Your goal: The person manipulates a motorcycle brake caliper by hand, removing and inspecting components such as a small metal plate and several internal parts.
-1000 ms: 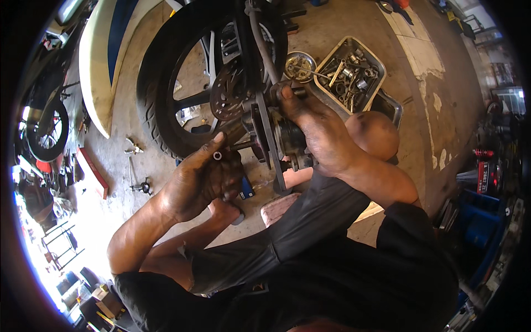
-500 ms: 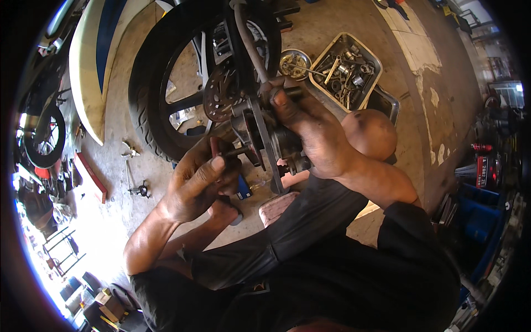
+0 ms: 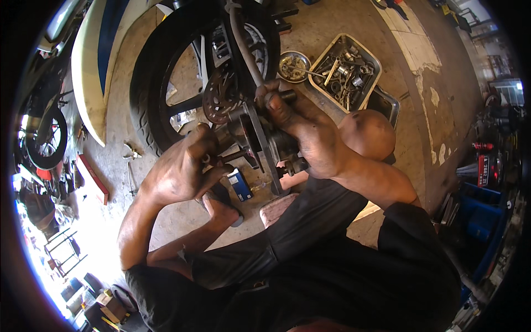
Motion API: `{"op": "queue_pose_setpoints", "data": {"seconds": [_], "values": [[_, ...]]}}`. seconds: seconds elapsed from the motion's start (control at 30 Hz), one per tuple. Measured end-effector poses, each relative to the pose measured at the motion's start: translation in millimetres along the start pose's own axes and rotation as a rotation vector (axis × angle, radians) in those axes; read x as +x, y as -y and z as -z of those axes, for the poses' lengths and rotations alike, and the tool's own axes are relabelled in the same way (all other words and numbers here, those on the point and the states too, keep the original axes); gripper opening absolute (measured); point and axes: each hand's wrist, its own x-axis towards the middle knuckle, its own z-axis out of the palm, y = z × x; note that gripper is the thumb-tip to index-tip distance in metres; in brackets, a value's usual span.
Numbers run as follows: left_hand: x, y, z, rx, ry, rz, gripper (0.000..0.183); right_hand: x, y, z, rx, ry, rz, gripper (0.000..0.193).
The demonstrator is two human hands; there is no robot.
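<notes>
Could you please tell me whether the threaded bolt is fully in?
Not fully in: the bolt shows bare thread between the left hand and dark metal assembly.

Head cam (wide fisheye, L of side-by-side pair): looks steeply down; view upright, unmirrored. Nearest, lower ctr: black cloth shirt (image 3: pixel 332 282). Mid-dist., abt. ctr: bare left hand (image 3: pixel 180 174) & bare right hand (image 3: pixel 312 130). Beyond, upper L: black round rubber tyre (image 3: pixel 147 83). Straight edges bow toward periph.

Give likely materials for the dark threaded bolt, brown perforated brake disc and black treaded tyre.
Bolt: probably steel, dull finish, from its visible threading. Brake disc: likely steel, dull brown like surface rust. Tyre: apparently matte rubber, given its grooved tread.
</notes>
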Motion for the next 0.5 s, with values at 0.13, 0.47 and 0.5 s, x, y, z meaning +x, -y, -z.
{"op": "queue_pose_setpoints", "data": {"seconds": [0.13,0.47,0.5], "values": [[-5.6,11.3,5.2,0.199,0.095,-0.131,0.053,-1.4,1.4,1.9,-0.012,0.027,0.012,0.035],[-21.9,-40.0,-11.9,-0.913,-0.307,0.879,0.032,4.6,7.6,6.5,0.056,-0.153,-0.132,0.049],[-21.3,-37.8,-14.8,-0.687,-0.263,0.764,0.034,4.8,5.1,8.9,0.033,-0.152,-0.138,0.05]]}}
